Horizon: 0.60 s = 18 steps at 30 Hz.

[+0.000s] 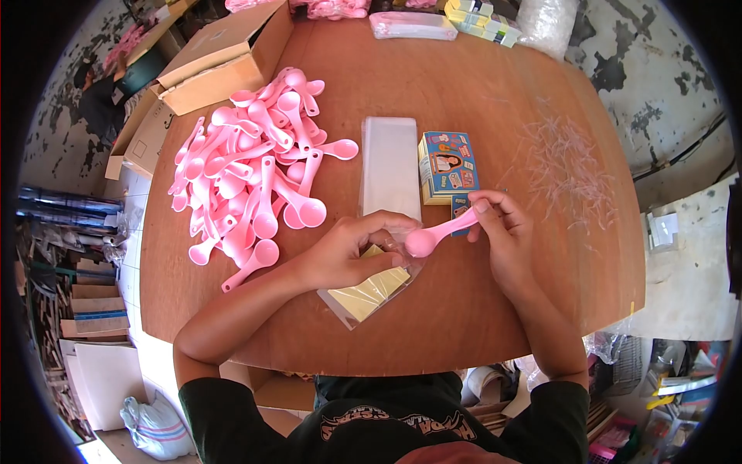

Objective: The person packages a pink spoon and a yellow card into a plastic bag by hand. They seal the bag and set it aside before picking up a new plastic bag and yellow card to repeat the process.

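Observation:
My right hand (502, 232) pinches a pink measuring spoon (422, 241) by the end of its handle, with the bowl pointing left. The bowl is right at the fingertips of my left hand (355, 251). Those fingers are closed on the mouth of a clear plastic bag (340, 313), which has a yellow card (367, 294) inside. Just beyond my hands lie a stack of clear bags (390, 162) and a stack of blue printed cards (448, 164). A large heap of pink spoons (247, 170) covers the table's left side.
On the wooden table (495, 325), thin clear strips (572, 170) lie scattered at right. An open cardboard box (224, 58) stands at back left. Packed bags (413, 25), yellow-blue bundles (483, 22) and a plastic roll (547, 27) line the far edge. Another person (100, 104) is at far left.

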Each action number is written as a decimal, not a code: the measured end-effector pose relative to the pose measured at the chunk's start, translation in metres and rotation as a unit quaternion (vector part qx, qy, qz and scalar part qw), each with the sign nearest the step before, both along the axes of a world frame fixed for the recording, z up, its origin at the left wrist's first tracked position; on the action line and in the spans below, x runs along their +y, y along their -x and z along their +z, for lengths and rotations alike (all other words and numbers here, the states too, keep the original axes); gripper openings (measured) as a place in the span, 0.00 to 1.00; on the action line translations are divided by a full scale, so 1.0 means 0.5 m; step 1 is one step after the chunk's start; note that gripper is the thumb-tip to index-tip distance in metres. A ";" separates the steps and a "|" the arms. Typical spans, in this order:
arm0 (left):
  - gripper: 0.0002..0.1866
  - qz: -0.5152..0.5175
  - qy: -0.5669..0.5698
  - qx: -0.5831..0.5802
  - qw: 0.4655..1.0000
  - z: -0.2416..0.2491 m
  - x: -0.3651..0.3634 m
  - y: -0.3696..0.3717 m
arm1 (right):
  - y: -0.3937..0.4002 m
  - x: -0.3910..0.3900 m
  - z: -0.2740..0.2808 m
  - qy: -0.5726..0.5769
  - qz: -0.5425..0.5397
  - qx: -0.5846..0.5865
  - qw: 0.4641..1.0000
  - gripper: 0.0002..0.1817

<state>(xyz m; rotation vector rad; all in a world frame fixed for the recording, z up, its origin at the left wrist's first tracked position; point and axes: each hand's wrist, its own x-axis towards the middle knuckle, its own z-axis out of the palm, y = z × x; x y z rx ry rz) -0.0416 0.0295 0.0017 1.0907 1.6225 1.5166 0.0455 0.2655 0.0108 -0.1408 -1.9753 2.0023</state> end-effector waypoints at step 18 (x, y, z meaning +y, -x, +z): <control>0.19 0.014 -0.018 0.104 0.994 0.013 -0.004 -0.007 | 0.001 -0.003 0.001 -0.026 0.021 -0.026 0.999 0.10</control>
